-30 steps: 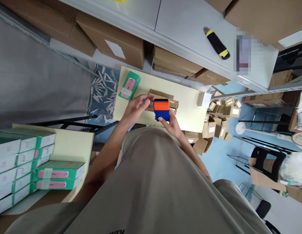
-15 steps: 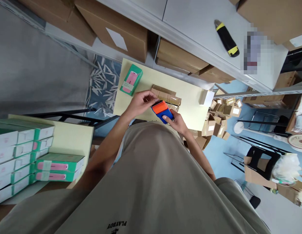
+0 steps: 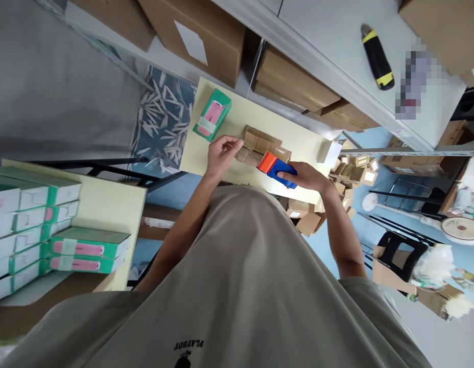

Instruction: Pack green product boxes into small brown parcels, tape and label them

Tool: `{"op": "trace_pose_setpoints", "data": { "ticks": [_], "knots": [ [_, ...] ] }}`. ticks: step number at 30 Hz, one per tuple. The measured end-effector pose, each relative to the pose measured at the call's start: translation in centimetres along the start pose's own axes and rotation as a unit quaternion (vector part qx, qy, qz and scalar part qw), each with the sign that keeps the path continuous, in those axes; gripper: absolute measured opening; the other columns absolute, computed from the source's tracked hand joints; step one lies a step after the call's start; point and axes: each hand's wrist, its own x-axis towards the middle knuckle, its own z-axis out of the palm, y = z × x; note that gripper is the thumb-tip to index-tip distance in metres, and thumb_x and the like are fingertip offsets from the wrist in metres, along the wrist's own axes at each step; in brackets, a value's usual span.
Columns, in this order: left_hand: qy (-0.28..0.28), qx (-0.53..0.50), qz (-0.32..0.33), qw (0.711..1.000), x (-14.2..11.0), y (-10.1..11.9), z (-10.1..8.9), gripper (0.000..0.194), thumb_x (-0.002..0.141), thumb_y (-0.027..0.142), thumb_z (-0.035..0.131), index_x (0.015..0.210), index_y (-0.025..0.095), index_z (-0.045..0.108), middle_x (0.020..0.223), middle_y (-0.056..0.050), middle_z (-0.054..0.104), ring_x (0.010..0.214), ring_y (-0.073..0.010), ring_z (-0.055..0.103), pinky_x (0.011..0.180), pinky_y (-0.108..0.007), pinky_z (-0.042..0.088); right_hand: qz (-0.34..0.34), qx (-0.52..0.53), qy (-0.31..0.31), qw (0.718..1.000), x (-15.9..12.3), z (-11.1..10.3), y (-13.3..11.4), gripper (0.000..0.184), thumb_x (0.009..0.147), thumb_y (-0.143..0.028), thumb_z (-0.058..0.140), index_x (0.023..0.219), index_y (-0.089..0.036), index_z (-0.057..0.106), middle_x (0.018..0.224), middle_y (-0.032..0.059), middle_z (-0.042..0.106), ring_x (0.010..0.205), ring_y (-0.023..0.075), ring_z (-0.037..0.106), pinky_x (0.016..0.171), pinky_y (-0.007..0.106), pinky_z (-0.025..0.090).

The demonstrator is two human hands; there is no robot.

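Note:
In the head view, my right hand point(image 3: 308, 176) grips a blue handheld tape dispenser point(image 3: 282, 171) with an orange front. It is held above the pale yellow table point(image 3: 309, 148), with the orange end toward my left hand. My left hand point(image 3: 223, 153) is closed in a pinch, thumb against fingertips, apart from the dispenser. Whatever lies between those fingertips is too small to make out. Brown cardboard point(image 3: 262, 140) lies on the table just beyond both hands. A green box with a pink picture point(image 3: 213, 115) stands at the table's left end.
Green and white boxes point(image 3: 30, 220) are stacked at the left. A shelf point(image 3: 317, 38) crosses the top, bearing a black and yellow cutter point(image 3: 377, 57), with cartons point(image 3: 294, 76) below. A small white box point(image 3: 329, 152) sits at the table's right end. Many cartons point(image 3: 304, 220) lie on the floor.
My hands have moved apart. The left hand has left the dispenser's front edge, while my right hand has carried the dispenser to the right and turned it flatter.

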Motion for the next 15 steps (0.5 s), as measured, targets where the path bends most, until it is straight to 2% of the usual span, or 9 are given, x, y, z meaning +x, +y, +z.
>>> {"op": "trace_pose_setpoints", "data": {
  "ticks": [7, 11, 15],
  "knots": [
    [0.046, -0.022, -0.026, 0.998, -0.2, -2.4, 0.4, 0.044, 0.085, 0.06, 0.092, 0.087, 0.022, 0.069, 0.076, 0.0, 0.068, 0.067, -0.013, 0.059, 0.062, -0.026, 0.048, 0.033, 0.009, -0.067, 0.997, 2.1, -1.6, -0.6, 0.065, 0.096, -0.084, 0.074, 0.097, -0.019, 0.074, 0.081, 0.007, 0.083, 0.069, 0.0211, 0.079, 0.062, 0.029, 0.055],
    [0.059, -0.02, -0.036, 0.997, 0.1, -4.1, 0.7, 0.042, 0.087, 0.058, 0.091, 0.086, 0.023, 0.068, 0.077, 0.0, 0.069, 0.071, -0.0139, 0.062, 0.065, -0.027, 0.051, 0.031, 0.02, -0.073, 0.997, 3.9, -1.8, 0.3, 0.067, 0.094, -0.085, 0.076, 0.096, -0.018, 0.075, 0.077, 0.0071, 0.082, 0.066, 0.0211, 0.079, 0.061, 0.03, 0.056],
    [0.08, -0.002, -0.045, 0.996, 0.9, -5.9, 1.0, 0.044, 0.089, 0.061, 0.087, 0.085, 0.023, 0.065, 0.078, 0.0, 0.069, 0.076, -0.0141, 0.065, 0.072, -0.026, 0.055, 0.018, -0.049, -0.059, 0.997, 6.9, -1.7, 1.4, 0.064, 0.094, -0.082, 0.077, 0.083, -0.02, 0.07, 0.069, 0.004, 0.075, 0.061, 0.0187, 0.071, 0.06, 0.03, 0.05]
  ]
}}
